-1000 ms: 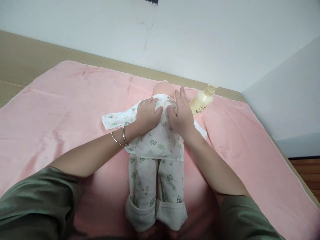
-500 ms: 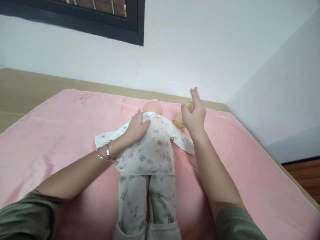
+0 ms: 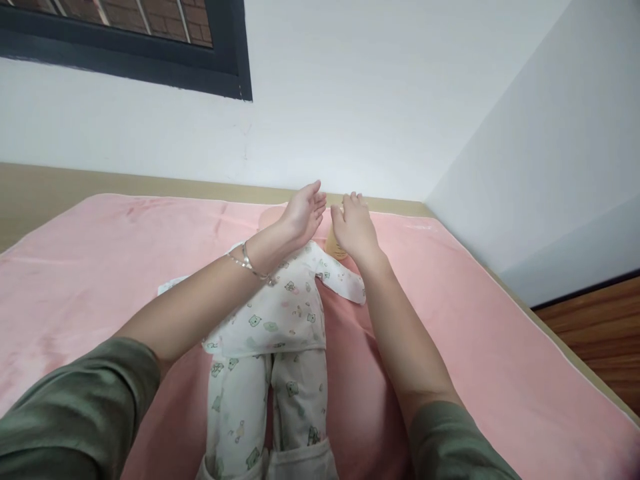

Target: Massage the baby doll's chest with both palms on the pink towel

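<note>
Center frame, my left hand, fingers loosely curled, looks empty; my right hand covers the bottle, its grip unclear, above the doll.

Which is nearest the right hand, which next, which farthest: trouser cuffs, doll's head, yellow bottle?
1. Yellow bottle, partly hidden by the right hand
2. Doll's head, left, past the left hand
3. Trouser cuffs, at the picture's bottom edge

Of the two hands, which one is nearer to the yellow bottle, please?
The right. The right hand is over the upper part of the yellow bottle, hiding it; the left hand is beside it, palm turned toward it.
</note>
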`<state>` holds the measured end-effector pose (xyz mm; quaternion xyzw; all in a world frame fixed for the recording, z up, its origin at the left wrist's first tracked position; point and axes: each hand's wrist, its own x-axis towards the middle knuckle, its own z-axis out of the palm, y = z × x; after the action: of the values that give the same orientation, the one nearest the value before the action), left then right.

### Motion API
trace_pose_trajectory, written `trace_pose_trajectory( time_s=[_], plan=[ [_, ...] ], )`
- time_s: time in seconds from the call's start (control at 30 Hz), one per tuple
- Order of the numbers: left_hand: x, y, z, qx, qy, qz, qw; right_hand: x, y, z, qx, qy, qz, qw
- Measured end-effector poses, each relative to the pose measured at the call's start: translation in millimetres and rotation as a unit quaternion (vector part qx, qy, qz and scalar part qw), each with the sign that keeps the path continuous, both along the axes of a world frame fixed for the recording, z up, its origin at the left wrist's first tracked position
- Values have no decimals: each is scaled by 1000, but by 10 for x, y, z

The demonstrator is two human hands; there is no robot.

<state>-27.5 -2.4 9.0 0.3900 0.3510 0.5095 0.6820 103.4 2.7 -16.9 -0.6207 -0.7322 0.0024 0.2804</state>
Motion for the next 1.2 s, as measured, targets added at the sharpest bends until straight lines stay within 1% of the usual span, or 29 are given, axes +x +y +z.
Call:
trace_pose_trajectory(
  time_s=[0.1,0.2,0.33,0.47,0.57,0.7,0.8,0.9,0.97,1.03,1.1,1.2],
  plan=[
    [65,229,47,-47,-58,-47,996,-9,-25,15,22,-43,-3,999],
    [99,344,81,-76,-110,-79,988,-6,-41,-14,58,-58,-6,997],
    [116,346,95,-107,-145,-89,980,-60,-51,-89,102,-59,-22,993],
    [55,280,70,-111,-155,-107,976,-107,-30,-130,104,-64,-54,991],
    [-51,165,71,-78,-114,-87,987,-96,11,-152,94,-62,-56,992],
    [-292,-64,138,0,-24,-36,999,-94,56,-182,83,-32,-55,995],
    [-530,-278,243,40,15,-22,999,-135,64,-176,75,-17,-66,995],
    [-768,-531,383,49,40,-20,998,-183,53,-134,61,-13,-78,995],
    [-913,-700,475,59,61,-5,996,-206,37,-96,49,-19,-86,995],
    [-1045,-846,545,88,51,1,995,-224,14,-58,39,-35,-96,994],
    [-1160,-957,585,116,17,2,993,-236,-10,-26,34,-51,-100,993],
    [-1286,-1056,600,109,-28,11,994,-250,-39,3,24,-61,-99,993]
  ],
)
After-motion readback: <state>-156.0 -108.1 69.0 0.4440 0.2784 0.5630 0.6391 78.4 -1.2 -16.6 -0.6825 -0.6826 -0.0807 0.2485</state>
